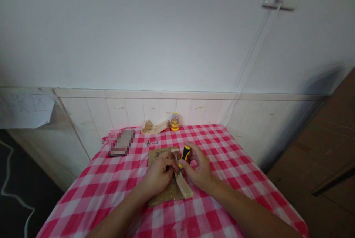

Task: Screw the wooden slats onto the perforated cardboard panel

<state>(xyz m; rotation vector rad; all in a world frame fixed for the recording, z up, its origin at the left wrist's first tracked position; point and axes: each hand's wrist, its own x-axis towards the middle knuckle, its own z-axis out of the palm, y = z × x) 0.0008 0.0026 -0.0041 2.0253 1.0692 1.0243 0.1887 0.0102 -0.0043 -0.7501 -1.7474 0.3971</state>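
Note:
My right hand (200, 167) grips a screwdriver (185, 153) by its black and yellow handle. The screwdriver slants down, its tip at a pale wooden bar (183, 186). My left hand (161, 173) is closed beside the tip, thumb and fingertips pinched together over the bar. Whatever lies between those fingertips is too small and covered to make out. Under the bar lies a brown board or flat packet (155, 196) with dark printing on its far part, partly hidden by my left hand.
Small metal pieces (152, 142) lie beyond my left hand. Farther back are a curved wooden part (154, 127) and a yellow-based bit holder (175, 121) by the wall. A blurred-out flat object (122, 143) rests at the back left. A checked cloth (230, 208) covers the table.

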